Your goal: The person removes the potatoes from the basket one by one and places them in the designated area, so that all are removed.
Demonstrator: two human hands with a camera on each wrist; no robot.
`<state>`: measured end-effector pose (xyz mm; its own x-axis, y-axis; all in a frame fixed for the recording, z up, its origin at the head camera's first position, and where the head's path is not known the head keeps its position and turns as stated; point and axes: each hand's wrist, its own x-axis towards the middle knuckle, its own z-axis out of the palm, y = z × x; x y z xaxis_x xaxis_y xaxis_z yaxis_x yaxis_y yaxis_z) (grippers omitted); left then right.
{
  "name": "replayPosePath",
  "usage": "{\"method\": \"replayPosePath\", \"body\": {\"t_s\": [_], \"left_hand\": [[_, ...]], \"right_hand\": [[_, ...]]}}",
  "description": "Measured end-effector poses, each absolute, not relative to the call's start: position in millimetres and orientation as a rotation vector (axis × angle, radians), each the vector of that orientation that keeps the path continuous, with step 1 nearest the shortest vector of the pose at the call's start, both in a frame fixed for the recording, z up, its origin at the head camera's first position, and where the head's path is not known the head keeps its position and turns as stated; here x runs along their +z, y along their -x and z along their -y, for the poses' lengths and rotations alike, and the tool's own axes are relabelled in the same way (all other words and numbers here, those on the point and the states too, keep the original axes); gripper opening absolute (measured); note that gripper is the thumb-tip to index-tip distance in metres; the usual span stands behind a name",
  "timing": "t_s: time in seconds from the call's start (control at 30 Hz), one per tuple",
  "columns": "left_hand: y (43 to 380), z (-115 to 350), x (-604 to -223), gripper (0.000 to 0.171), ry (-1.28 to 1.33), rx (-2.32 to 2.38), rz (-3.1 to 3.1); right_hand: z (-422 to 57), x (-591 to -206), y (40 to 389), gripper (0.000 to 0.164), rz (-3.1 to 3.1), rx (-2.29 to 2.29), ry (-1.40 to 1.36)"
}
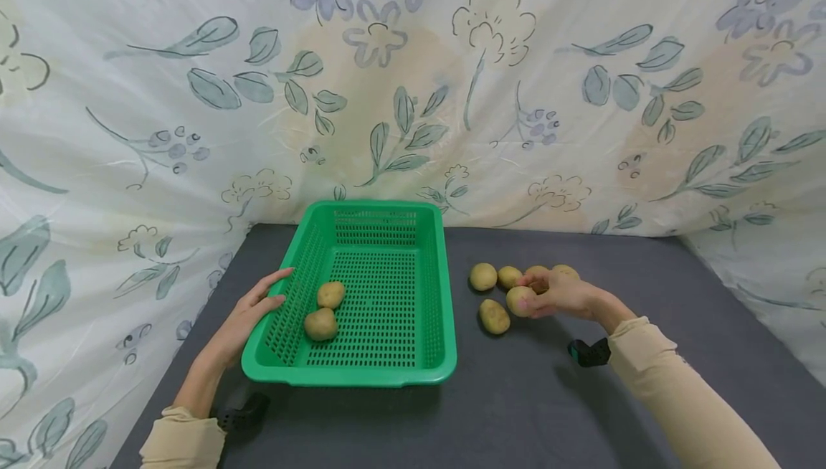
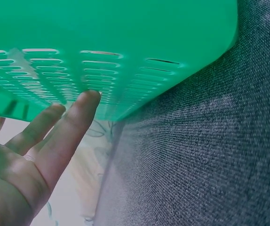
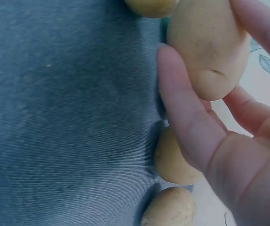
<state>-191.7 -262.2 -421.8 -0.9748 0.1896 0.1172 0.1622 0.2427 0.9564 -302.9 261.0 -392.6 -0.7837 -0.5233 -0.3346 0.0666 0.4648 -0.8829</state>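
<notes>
1. The right hand (image 1: 556, 293) reaches in from the right, its forearm slanting up and inward; the thumb and the fingers pinch one potato (image 1: 518, 301).
2. The left hand (image 1: 244, 318) is at the left side of the green plastic basket (image 1: 348, 377); its fingers are nearly straight and somewhat apart, with fingertips at the rim, and it does not grip anything.
3. Both forearms wear beige sleeves (image 1: 684, 390), which look soft and wrinkled near the wrists.
4. The basket is rectangular, with a smooth rounded rim, and its walls and floor are pierced by many narrow slots in rows.
5. The table surface (image 1: 503, 411) is dark grey and shows a fine woven texture; behind it hangs a pale, creased sheet (image 1: 387, 132) printed with leaves and flowers.
6. The held potato is right of the basket, among other potatoes. It is oval and pale yellow-brown, with smooth skin and a small dark crease near one end.
7. Around it are a round potato (image 1: 482, 277), a longer, spotted one (image 1: 495, 317) and three more, partly hidden by the hand or their neighbours.
8. Inside the basket, two potatoes (image 1: 320, 325) lie close together, toward the left wall.
</notes>
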Motion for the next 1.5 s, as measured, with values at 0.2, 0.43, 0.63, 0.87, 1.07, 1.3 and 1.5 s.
{"method": "replayPosePath", "body": {"t_s": [0.2,0.43,0.63,0.87,1.07,1.3,1.5], "left_hand": [[192,263,-423,0.052,-0.349,1.893,-2.451],[193,263,-421,0.053,-0.344,1.890,-2.454],[192,264,-420,0.053,-0.341,1.881,-2.456],[191,264,-421,0.053,-0.328,1.886,-2.441],[190,263,-421,0.053,-0.317,1.889,-2.428],[189,263,-421,0.054,-0.310,1.902,-2.409],[190,263,-421,0.054,-0.329,1.929,-2.369]], "right_hand": [[-259,-398,296,0.063,-2.122,-1.284,0.342],[-259,-401,289,0.061,-2.132,-1.209,0.328],[-260,-409,287,0.058,-2.138,-1.225,0.338],[-258,-411,286,0.063,-2.134,-1.234,0.348],[-255,-413,285,0.066,-2.143,-1.225,0.341],[-249,-413,283,0.060,-2.211,-1.224,0.282],[-248,-411,283,0.059,-2.256,-1.207,0.267]]}}
